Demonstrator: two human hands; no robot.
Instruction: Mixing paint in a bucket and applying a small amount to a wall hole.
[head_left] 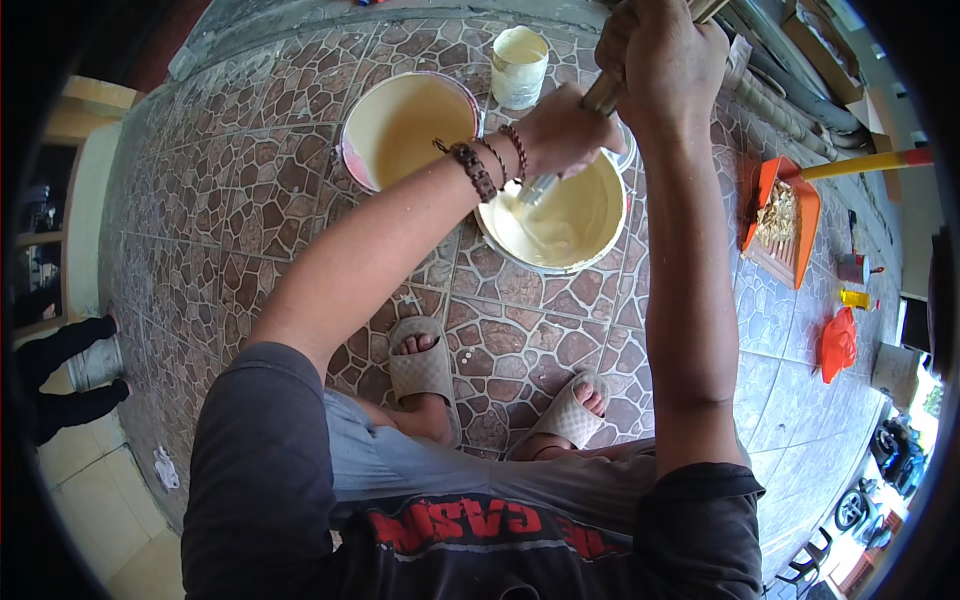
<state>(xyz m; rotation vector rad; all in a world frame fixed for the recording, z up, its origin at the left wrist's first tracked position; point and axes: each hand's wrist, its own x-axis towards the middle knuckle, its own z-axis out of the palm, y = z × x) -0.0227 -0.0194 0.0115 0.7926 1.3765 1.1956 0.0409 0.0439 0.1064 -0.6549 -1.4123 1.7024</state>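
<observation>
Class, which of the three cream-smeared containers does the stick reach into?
The right bucket: the stick slants into its cream mixture, not the left bucket or can.

Setting: probably a house porch or terrace. Basis: stone-patterned tile floor (290, 215) bearing buckets (604, 190) and dustpan (803, 235); chair (806, 560) and motorbike (853, 509) at right edge, near daylit opening (934, 400).

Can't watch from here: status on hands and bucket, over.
Left hand and right hand gripping stick. Stick's lower end inside bucket of cream liquid. Second bucket close on left.
</observation>
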